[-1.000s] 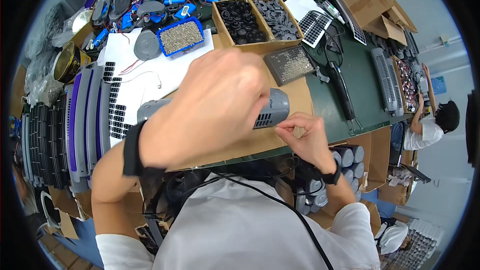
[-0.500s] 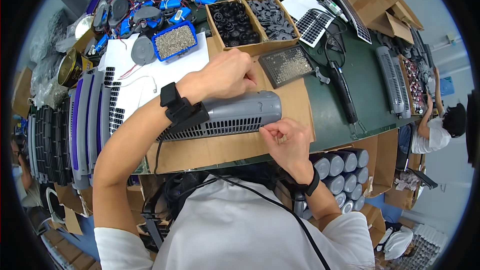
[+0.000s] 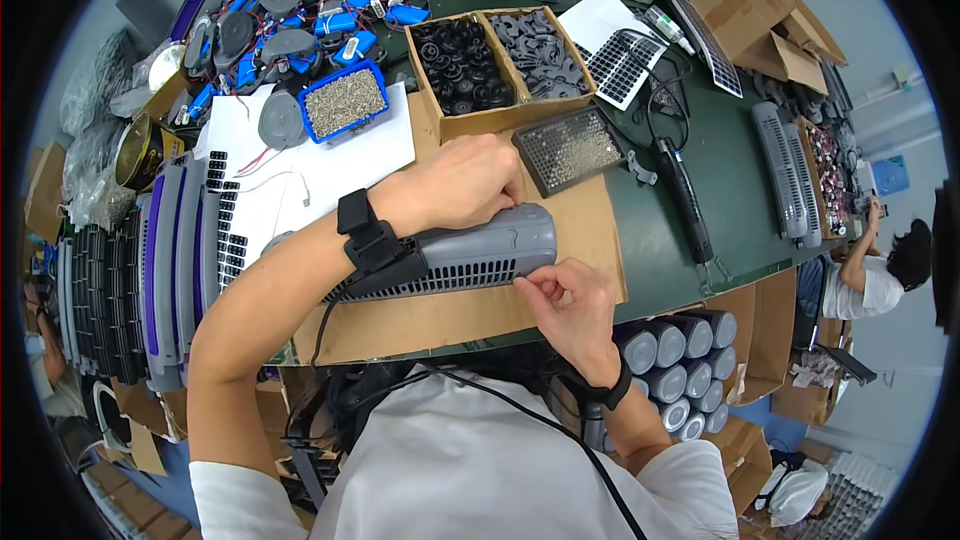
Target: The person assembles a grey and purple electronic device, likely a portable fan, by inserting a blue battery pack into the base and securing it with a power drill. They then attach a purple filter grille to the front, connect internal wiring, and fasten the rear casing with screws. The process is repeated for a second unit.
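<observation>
A grey plastic housing with a row of slots point(image 3: 490, 271) lies lengthwise on a cardboard sheet point(image 3: 590, 240) before me. My left hand point(image 3: 452, 183) reaches over its top with fingers curled closed near the far side; the fingertips are partly hidden, and I cannot make out anything in them. At the near right corner of the housing, my right hand point(image 3: 575, 315) is closed in a pinch, its fingertips touching or almost touching the slotted edge. Whatever is between those fingers is too small to name. Just beyond lies a dark tray of small metal screws point(image 3: 570, 150).
Behind the tray stands a divided cardboard box point(image 3: 500, 120) of black and grey plastic parts. A blue bin of small pieces point(image 3: 345, 103) sits left of it. An electric screwdriver point(image 3: 682, 200) lies at right. Blue battery packs point(image 3: 335, 25) pile up at the back left.
My left hand has come slightly down and nearer to the housing. My right hand keeps its pinch at the corner. The whole view has shifted a little.
</observation>
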`<action>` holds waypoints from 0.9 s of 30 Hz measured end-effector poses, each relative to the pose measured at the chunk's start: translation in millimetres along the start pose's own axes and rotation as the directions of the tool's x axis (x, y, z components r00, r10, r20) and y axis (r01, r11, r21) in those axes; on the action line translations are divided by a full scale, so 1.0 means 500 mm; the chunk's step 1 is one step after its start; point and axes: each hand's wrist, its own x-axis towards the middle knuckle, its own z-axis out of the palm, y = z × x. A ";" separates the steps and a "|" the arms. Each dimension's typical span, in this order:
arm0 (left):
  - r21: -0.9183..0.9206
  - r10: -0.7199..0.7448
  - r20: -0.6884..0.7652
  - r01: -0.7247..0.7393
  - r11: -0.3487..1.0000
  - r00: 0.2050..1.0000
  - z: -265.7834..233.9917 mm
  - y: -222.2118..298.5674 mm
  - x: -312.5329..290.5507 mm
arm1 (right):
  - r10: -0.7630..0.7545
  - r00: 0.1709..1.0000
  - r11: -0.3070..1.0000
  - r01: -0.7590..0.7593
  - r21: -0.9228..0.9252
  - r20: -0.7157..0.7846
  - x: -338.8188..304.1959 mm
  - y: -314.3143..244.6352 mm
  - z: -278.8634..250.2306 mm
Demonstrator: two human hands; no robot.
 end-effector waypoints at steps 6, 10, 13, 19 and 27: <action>0.006 0.002 0.031 -0.002 1.000 1.000 -0.003 0.001 -0.007 | -0.041 0.999 0.999 0.041 -0.008 0.024 0.003 0.007 -0.006; 0.051 0.001 0.085 -0.005 0.999 0.996 -0.002 -0.007 -0.032 | 0.035 0.996 0.989 -0.046 0.140 0.082 0.047 0.035 -0.069; 0.050 0.016 0.179 -0.025 0.998 0.984 -0.021 0.005 -0.065 | 0.089 0.962 0.993 -0.105 -0.049 -0.258 0.133 0.130 -0.175; 0.053 -0.174 0.172 0.167 0.985 0.970 -0.020 0.029 -0.148 | 0.112 0.990 0.763 -0.142 -0.631 -0.088 0.169 0.356 -0.271; 0.168 -0.298 0.003 0.293 0.941 0.954 -0.010 -0.004 -0.191 | 0.071 0.993 0.727 0.016 0.686 -0.099 0.202 0.063 -0.261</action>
